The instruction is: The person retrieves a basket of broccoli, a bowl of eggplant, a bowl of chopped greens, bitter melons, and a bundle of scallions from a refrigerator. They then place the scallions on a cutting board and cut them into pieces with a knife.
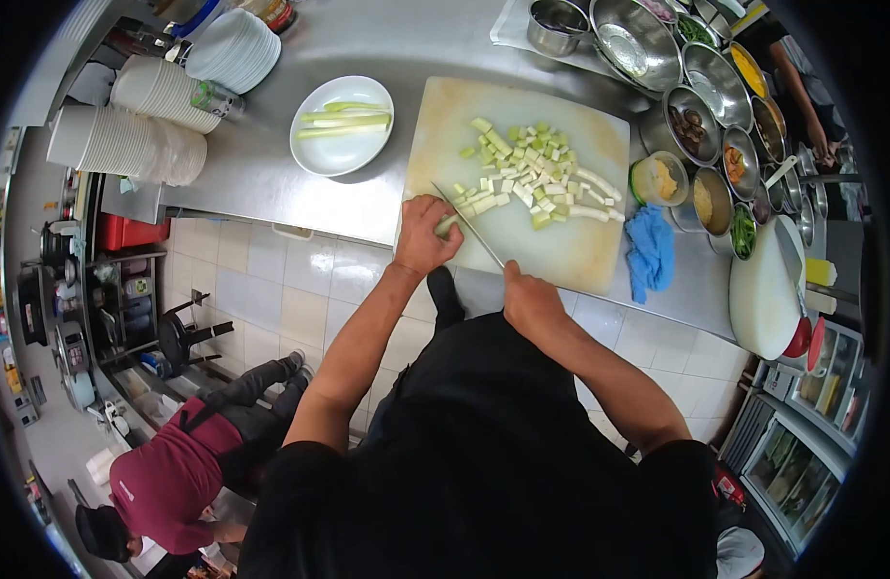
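Observation:
My right hand grips the handle of a knife, whose blade slants up and left over the near left part of the cutting board. To the left of the blade, my left hand has its fingers curled over a pale green leek stalk, close to the steel. Cut leek pieces lie heaped across the middle and right of the board, with a few longer white strips at the right. A white bowl left of the board holds several long leek lengths.
Right of the board are a blue cloth, a tub of minced yellowish food and several metal bowls. Stacked white bowls stand at the far left. Behind me on the left, a person in a maroon shirt bends over another counter.

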`<state>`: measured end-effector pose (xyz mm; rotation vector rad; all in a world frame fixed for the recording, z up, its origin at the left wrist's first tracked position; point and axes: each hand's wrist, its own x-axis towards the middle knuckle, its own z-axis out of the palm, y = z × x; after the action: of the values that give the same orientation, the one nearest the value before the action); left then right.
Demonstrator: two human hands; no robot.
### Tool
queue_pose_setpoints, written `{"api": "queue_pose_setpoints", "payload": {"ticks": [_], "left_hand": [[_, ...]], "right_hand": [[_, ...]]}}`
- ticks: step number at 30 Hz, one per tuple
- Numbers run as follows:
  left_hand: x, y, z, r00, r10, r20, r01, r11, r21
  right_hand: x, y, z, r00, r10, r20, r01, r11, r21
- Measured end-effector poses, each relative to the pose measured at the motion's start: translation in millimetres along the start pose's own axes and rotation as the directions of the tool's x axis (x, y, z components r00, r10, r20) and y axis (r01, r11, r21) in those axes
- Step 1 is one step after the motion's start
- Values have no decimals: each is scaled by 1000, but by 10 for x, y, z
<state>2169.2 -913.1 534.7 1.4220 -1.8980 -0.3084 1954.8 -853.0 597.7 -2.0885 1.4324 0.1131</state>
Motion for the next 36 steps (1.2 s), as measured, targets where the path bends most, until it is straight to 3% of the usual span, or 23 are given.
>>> {"api": "queue_pose_setpoints", "payload": {"ticks": [2,4,6,7,9,13,20,23,28,34,36], "left_hand": [[-1,18,-12,1000,14,-22,-15,1000,-17],[-93,82,-44,999,22,-39,-23,999,-30],[-94,207,-95,980,-90,-180,74,993,-90],[-100,212,-95,979,-85,-183,69,993,-91],[-163,161,-83,989,-25,-146,27,1000,10],[-217,76,-55,994,-59,-97,63,997,35],[-259,62,-81,991,-94,-100,94,996,1],[-295,70,-107,993,-96,-76,97,995,10],[-299,92,-88,993,-57,-107,61,998,32],[-326,50,-103,996,-85,-21,85,996,0],[-298,70,-95,992,-123,-35,122,992,-31]], "right_hand": [[86,79,161,993,-35,-117,36,999,7],[94,156,207,990,-43,-135,44,999,4],[122,159,154,985,-42,-169,42,999,2],[123,165,117,993,-28,-116,27,1000,-10],[82,131,-5,998,-18,-63,17,1000,-26],[-118,17,-273,999,-32,-22,31,998,-56],[-325,35,-224,986,-147,-76,145,989,-31],[-290,114,-151,995,-99,4,99,995,-17],[-277,133,-49,997,-73,3,73,997,-13],[-141,268,140,984,-125,-126,129,991,27],[-150,315,-37,993,-112,-45,115,992,52]]}}
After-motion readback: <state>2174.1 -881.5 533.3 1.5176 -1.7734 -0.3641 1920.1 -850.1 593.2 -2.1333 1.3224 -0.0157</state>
